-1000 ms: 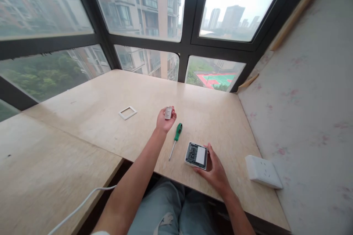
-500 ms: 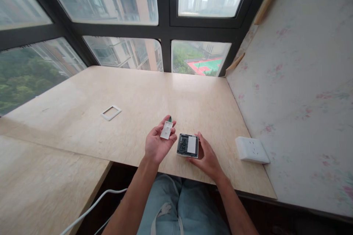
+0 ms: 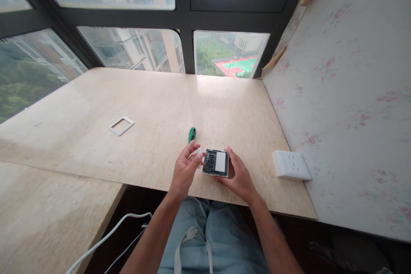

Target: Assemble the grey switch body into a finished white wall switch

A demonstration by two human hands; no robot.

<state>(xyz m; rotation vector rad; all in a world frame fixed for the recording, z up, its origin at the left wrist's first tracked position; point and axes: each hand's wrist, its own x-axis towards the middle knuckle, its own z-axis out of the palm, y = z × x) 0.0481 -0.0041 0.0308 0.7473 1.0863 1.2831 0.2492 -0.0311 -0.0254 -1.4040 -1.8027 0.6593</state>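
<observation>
My left hand [image 3: 185, 166] pinches a small white switch rocker [image 3: 200, 157], turned edge-on at the left side of a wall switch [image 3: 211, 161]. The switch sits near the counter's front edge. Its left half shows the dark inner mechanism, while a white rocker [image 3: 220, 161] covers the right half. Around the switch's right side and front curve the fingers and thumb of my right hand [image 3: 240, 180]. Just beyond my left fingertips lies a green-handled screwdriver [image 3: 192, 134], its shaft hidden by the hand.
A white rectangular frame [image 3: 121, 126] lies on the counter [image 3: 154, 102] to the left. At right, a white socket box [image 3: 291, 165] stands against the flowered wall [image 3: 346, 115]. A white cable [image 3: 109, 235] hangs below the front edge. Windows close off the back.
My left hand has turned the rocker from face-up to edge-on and brought it right, against the switch's side. More of the green handle shows. My right hand keeps its hold.
</observation>
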